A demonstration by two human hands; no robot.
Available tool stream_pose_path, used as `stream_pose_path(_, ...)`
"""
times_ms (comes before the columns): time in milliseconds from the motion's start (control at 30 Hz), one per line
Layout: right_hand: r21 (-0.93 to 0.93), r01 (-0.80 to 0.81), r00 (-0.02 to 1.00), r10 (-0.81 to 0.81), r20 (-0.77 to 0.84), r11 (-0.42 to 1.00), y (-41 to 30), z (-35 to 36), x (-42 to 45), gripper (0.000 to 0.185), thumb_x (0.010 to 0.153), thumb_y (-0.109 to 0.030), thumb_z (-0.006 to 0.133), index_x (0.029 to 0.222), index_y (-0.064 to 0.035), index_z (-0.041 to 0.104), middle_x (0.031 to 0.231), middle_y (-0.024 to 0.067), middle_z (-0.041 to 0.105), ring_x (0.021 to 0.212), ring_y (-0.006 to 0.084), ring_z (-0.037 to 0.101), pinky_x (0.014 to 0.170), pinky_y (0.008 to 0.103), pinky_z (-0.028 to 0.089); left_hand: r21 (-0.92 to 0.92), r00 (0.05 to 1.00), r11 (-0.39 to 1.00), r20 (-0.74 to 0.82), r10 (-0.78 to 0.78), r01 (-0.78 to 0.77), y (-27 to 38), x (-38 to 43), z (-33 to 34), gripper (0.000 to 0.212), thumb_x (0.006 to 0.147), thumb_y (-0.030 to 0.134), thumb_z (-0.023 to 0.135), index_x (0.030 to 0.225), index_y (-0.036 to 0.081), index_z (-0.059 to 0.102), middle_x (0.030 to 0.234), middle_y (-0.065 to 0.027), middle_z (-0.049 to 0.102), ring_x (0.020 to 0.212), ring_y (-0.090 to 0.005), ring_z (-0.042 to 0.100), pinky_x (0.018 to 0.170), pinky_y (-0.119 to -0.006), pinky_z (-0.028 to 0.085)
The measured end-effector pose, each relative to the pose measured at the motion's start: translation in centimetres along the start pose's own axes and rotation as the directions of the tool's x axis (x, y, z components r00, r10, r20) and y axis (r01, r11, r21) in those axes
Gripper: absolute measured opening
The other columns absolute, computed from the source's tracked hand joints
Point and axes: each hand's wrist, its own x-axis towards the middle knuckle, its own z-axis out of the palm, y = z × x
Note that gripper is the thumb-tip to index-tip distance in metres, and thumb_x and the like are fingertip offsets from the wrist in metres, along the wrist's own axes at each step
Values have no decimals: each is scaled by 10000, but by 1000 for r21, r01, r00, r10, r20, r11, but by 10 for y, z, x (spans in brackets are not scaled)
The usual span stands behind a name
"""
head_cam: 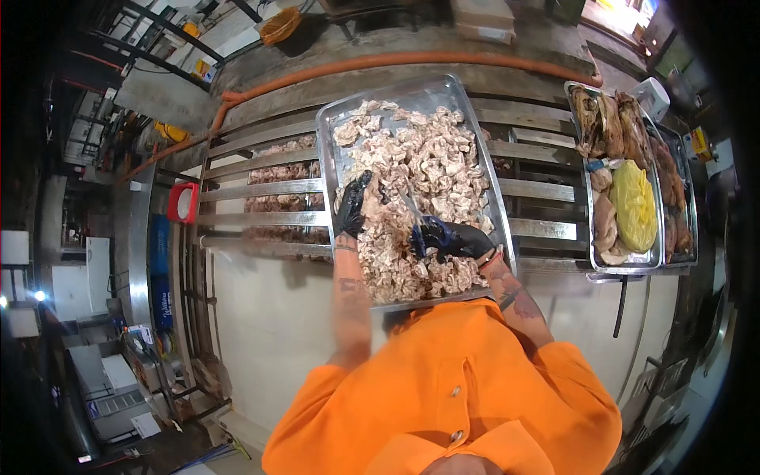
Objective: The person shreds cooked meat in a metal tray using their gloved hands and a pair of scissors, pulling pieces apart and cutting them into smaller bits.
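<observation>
Before me a large metal tray [484,145] lies slightly askew on a slatted metal rack. Spread across it are many small, crinkled pale pieces of meat or offal [439,157]. My left hand [354,205], in a black glove, pinches a larger pale piece [373,205] at the tray's left side. Gloved in black too, my right hand [454,237] grips a slim metal tool with blue handles, which looks like scissors [411,205]. The tool points up and left, close to the piece in my left hand. My fingers hide part of its handles.
Below the slats [267,190] at left, more meat shows. At right, trays [594,231] hold large meat pieces and a yellow plastic bag [635,208]. An orange pipe [409,58] runs behind the rack. A red container [183,203] sits at the rack's left end.
</observation>
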Motion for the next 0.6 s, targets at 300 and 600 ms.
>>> stream_pose_path(300,254,184,981,-192,9,949,-27,16,62,471,904,-274,523,1277,3,448,1170,109,554,946,180,571,831,293,468,-306,954,920,244,-173,245,50,10,-36,420,888,249,502,1226,-1,513,1251,-98,523,1163,-199,474,1030,-322,310)
stream_pose_path(600,-162,41,998,-32,58,986,-49,18,22,524,845,-312,602,1228,22,472,1114,99,571,996,162,543,799,245,436,-728,878,517,257,-404,451,28,-2,-27,452,865,257,565,1216,-21,507,1212,-103,549,1107,-192,517,994,-318,356)
